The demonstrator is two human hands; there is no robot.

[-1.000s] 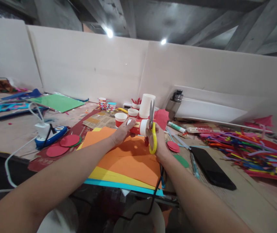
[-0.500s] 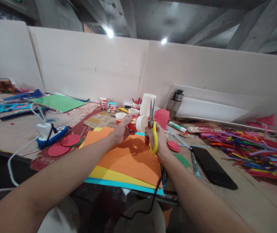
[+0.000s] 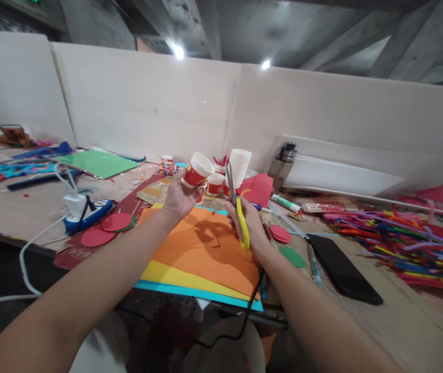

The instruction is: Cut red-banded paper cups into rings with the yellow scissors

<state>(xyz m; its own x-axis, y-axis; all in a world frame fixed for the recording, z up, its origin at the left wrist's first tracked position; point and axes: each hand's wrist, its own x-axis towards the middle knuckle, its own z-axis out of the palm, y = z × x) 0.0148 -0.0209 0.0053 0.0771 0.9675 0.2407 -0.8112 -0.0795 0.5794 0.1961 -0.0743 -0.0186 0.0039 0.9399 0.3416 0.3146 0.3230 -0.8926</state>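
Note:
My left hand (image 3: pixel 181 198) is wrapped round a red and white paper cup (image 3: pixel 198 171), its open mouth tilted up and to the right. A small white curl shows just below the cup by my fingers; I cannot tell whether it is part of the cup. In my right hand (image 3: pixel 246 220) is a pair of scissors (image 3: pixel 240 207) with yellow handles, the blades pointing up and apart from the cup. Below both hands lies orange paper (image 3: pixel 190 254) on top of yellow and blue sheets. Another red paper cup (image 3: pixel 215 185) stands behind, beside a tall stack of white cups (image 3: pixel 240 166).
Red paper circles (image 3: pixel 99 237) and a blue-cased device (image 3: pixel 89 216) lie to the left. On the right are a black phone (image 3: pixel 343 269), a glue stick (image 3: pixel 285 202) and a heap of pipe cleaners (image 3: pixel 411 238). A black cable (image 3: pixel 249 316) hangs over the front edge.
The paper cup has moved left and up, turning from its side so its mouth shows. My right hand and the scissors have drawn apart from it, with the blades tilting left.

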